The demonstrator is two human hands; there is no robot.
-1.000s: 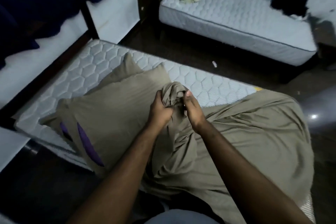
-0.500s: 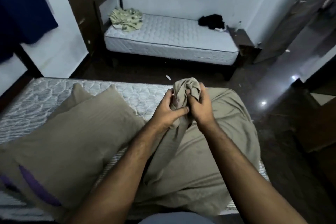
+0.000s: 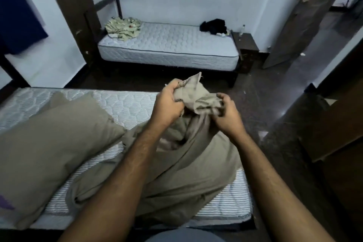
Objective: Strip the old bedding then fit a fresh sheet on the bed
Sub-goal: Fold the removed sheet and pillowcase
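Hands, left (image 3: 170, 102) and right (image 3: 225, 113), both grip the bunched sheet (image 3: 198, 94) above the mattress (image 3: 127, 104), pillow (image 3: 53, 143) beside.

I can make out only one bit of lettering: a small dark printed mark on the grey edge band of the mattress (image 3: 216, 220) in front of me, at its near right corner, just below the striped side panel. It looks like a short brand word, but it is too small and blurred for me to read a single letter. Beyond that mark, no text, number, label or sign shows clearly enough for me to read.
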